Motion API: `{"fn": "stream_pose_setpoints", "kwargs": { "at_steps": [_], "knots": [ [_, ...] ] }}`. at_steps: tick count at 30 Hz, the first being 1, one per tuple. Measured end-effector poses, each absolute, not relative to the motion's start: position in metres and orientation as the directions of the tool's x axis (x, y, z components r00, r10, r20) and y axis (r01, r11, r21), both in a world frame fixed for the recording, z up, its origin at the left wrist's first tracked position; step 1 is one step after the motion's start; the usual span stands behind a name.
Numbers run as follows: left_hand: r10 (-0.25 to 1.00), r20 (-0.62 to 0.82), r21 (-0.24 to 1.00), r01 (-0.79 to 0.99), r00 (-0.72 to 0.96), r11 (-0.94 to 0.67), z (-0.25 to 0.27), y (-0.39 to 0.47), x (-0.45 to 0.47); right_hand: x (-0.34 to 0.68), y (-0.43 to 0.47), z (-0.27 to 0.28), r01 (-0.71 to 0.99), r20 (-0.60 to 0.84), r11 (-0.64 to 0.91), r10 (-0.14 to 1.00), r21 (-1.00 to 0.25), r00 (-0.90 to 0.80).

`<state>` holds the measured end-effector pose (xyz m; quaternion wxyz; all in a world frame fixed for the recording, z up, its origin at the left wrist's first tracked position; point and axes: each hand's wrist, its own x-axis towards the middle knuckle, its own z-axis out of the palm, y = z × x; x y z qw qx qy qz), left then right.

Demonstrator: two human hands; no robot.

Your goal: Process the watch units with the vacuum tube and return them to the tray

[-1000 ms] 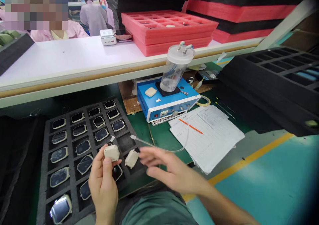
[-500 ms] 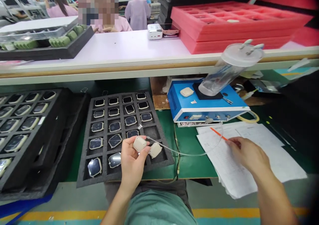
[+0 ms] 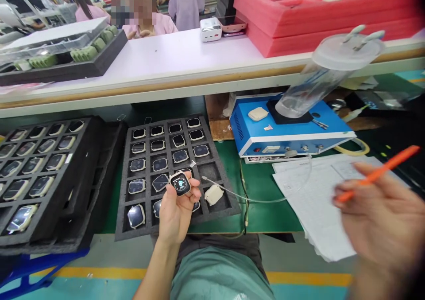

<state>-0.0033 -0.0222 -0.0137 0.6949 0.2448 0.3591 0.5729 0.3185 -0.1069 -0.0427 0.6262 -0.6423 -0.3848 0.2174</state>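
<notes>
My left hand (image 3: pixel 175 216) is closed around a small smartwatch body (image 3: pixel 180 183) without a strap, its lit dial facing up. Below it lies a black foam tray (image 3: pixel 123 234) with watch bodies in most compartments. One pale watch body (image 3: pixel 214 195) rests face down in the tray's front right part. Over the papers (image 3: pixel 320 222), my right hand (image 3: pixel 381 216), blurred, grips a thin orange stick (image 3: pixel 387 169); its exact kind is unclear. A clear thin tube (image 3: pixel 252 199) runs from the tray's edge toward a blue box (image 3: pixel 332 136).
On the blue box stand a clear cylinder (image 3: pixel 303 94) and a cream watch body (image 3: pixel 258 113). More foam trays (image 3: pixel 75 171) with watches are at left. A white shelf (image 3: pixel 172 65) crosses ahead, bearing red foam trays (image 3: pixel 262 29). A person in pink (image 3: pixel 162 23) sits beyond.
The watch in my left hand has turned from back side up to lit screen up. My right hand has lifted away from the papers toward the right, still holding the orange stick.
</notes>
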Motion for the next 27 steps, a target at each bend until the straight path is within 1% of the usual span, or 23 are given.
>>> {"fn": "stream_pose_setpoints", "kwargs": {
  "at_steps": [1,2,3,5,6,8,11,14,21,27],
  "knots": [
    [0.967,-0.23,0.736,-0.63,0.108,0.246,-0.012,-0.022,-0.004,0.288,-0.093,-0.035,0.045,0.15,0.158,0.752,-0.986,0.642],
    [0.961,-0.242,0.719,-0.641,0.133,0.27,-0.011,-0.023,-0.004,0.257,-0.08,-0.028,-0.085,0.12,0.215,0.784,-0.973,0.608],
    [0.955,-0.251,0.701,-0.651,0.157,0.291,-0.01,-0.023,-0.005,0.227,-0.068,-0.021,-0.158,0.128,0.254,0.823,-0.954,0.553],
    [0.949,-0.252,0.669,-0.673,0.191,0.314,-0.008,-0.023,-0.006,0.175,-0.049,-0.01,-0.228,0.149,0.255,0.906,-0.94,0.397],
    [0.948,-0.246,0.657,-0.684,0.204,0.318,-0.007,-0.024,-0.007,0.155,-0.043,-0.007,-0.25,0.174,0.271,0.92,-0.93,0.35],
    [0.945,-0.237,0.632,-0.703,0.225,0.325,-0.006,-0.024,-0.008,0.126,-0.036,-0.003,-0.32,0.218,0.305,0.935,-0.897,0.28],
    [0.939,-0.236,0.594,-0.728,0.248,0.342,-0.005,-0.025,-0.01,0.11,-0.032,0.0,-0.402,0.235,0.312,0.944,-0.861,0.23],
    [0.936,-0.237,0.57,-0.743,0.26,0.35,-0.005,-0.025,-0.011,0.11,-0.031,0.001,-0.425,0.221,0.299,0.949,-0.854,0.225],
    [0.933,-0.235,0.563,-0.745,0.272,0.359,-0.007,-0.026,-0.011,0.109,-0.031,0.0,-0.401,0.207,0.293,0.947,-0.868,0.244],
    [0.934,-0.22,0.548,-0.757,0.281,0.357,-0.008,-0.027,-0.011,0.109,-0.032,-0.002,-0.333,0.209,0.297,0.939,-0.895,0.275]
  ]
}}
